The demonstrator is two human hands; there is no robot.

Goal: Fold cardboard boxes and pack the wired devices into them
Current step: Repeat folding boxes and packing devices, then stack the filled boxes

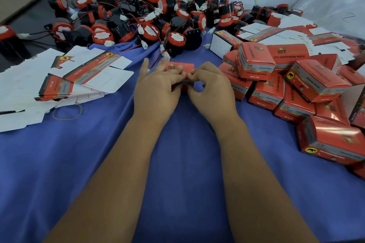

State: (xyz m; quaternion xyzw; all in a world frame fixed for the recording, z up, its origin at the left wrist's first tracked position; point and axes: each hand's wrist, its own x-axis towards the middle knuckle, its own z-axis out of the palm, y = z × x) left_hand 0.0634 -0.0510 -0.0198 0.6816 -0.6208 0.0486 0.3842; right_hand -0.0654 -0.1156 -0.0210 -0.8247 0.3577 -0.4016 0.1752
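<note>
Both forearms extend from the near edge toward the middle of the bench [177,163], which is covered with a blue cloth. My left hand [156,87] and right hand [212,89] meet on one small red cardboard box [180,69] resting on the cloth at centre. The left hand lies palm down, its fingers curled over the box's near top edge, the index finger raised and straight. The right hand's fingers are bent, pinching the box's near right edge; the fingertips of both hands touch there. Both hands grip the box. I cannot tell whether a device is inside it.

Open room: a broad bare strip of cloth runs from the near edge up to the box, between the forearms and to either side of them. It narrows toward the far side.

Left boundary: a fanned stack of flat box blanks [65,81], too overlapped to count. One yellow rubber band [67,111] lies just beside its near edge.

Far boundary: a tangled pile of wired devices [138,16], black and red with white connectors, several dozen, not countable. The nearest device [175,42] lies just beyond the box.

Right boundary: a heap of folded boxes [296,81], at least twelve visible, tilted against one another. More flat blanks [296,31] lie behind them.
</note>
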